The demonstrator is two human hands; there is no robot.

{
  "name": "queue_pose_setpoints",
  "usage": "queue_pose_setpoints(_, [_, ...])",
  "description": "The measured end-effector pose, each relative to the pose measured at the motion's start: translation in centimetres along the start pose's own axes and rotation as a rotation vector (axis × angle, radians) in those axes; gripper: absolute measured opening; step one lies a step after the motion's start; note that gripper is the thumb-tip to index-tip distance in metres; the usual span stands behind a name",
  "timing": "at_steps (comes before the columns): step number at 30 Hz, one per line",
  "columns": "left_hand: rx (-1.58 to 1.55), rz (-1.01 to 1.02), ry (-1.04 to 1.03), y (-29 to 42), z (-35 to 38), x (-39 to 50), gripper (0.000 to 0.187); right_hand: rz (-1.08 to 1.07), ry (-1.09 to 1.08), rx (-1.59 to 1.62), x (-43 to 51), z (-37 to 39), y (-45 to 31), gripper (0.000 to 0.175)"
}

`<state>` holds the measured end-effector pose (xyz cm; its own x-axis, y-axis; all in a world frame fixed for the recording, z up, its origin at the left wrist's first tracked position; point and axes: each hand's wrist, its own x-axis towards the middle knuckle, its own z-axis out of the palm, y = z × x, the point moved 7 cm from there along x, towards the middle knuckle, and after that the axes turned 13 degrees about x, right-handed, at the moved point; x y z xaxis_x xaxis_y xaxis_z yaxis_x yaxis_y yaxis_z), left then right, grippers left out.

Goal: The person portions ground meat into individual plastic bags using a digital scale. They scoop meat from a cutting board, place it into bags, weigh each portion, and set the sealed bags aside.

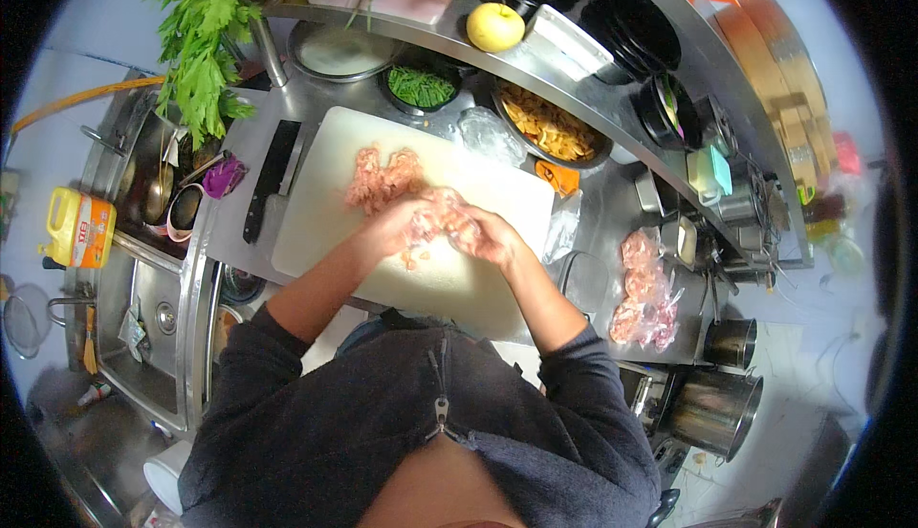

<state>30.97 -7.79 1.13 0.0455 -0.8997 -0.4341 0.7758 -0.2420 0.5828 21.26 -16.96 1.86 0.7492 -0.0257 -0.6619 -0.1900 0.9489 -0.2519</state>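
Note:
Raw ground meat (386, 175) lies in a loose heap on a white cutting board (323, 219). Just in front of and to the right of that heap, my left hand (401, 223) and my right hand (491, 235) hold a clear plastic bag with some of the same meat (446, 211) between them. Both hands are slightly blurred, and their fingers are partly hidden by the bag. Small bits of meat (410, 259) lie on the board below my hands. A cleaver with a dark blade (271, 180) rests left of the board.
Behind the board stand a bowl of chopped greens (420, 87) and a bowl of sliced brown food (552, 125). Bagged raw meat (642, 284) lies at the right. A metal shelf (430, 36) with an apple (495, 26) runs across the back; a sink (154, 320) is at the left.

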Motion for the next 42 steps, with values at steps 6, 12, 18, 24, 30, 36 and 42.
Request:
queue_pose_setpoints(6, [-0.218, -0.215, -0.167, -10.5, 6.3, 3.5, 0.029, -0.066, 0.142, 0.136, -8.8, -9.9, 1.0, 0.019])
queue_pose_setpoints(12, [0.356, -0.066, 0.023, -16.4, 7.6, 5.1, 0.056, -0.361, 0.332, 0.158, -12.8, -18.3, 0.8, 0.062])
queue_pose_setpoints(18, [1.056, 0.179, 0.656, -17.7, 4.2, 4.5, 0.076, -0.772, 0.606, -0.856, -13.8, -21.9, -1.1, 0.106])
queue_pose_setpoints(24, [0.985, -0.082, 0.608, -18.1, 2.4, 0.3, 0.017, -0.772, 0.408, -1.111, -14.6, -23.3, -3.4, 0.028])
queue_pose_setpoints(30, [0.841, 0.148, 0.680, -13.2, 11.3, -0.6, 0.015, -0.730, 0.238, -0.630, -17.5, -23.5, -7.2, 0.021])
queue_pose_setpoints(36, [0.906, 0.159, 0.531, -13.3, 20.8, 3.2, 0.017, -0.766, 0.122, -0.485, -24.4, -26.5, -12.5, 0.015])
queue_pose_setpoints(42, [1.052, 0.196, 0.360, -15.8, 27.0, 10.4, 0.021, -0.790, 0.182, -0.508, -29.7, -31.9, -17.5, 0.010])
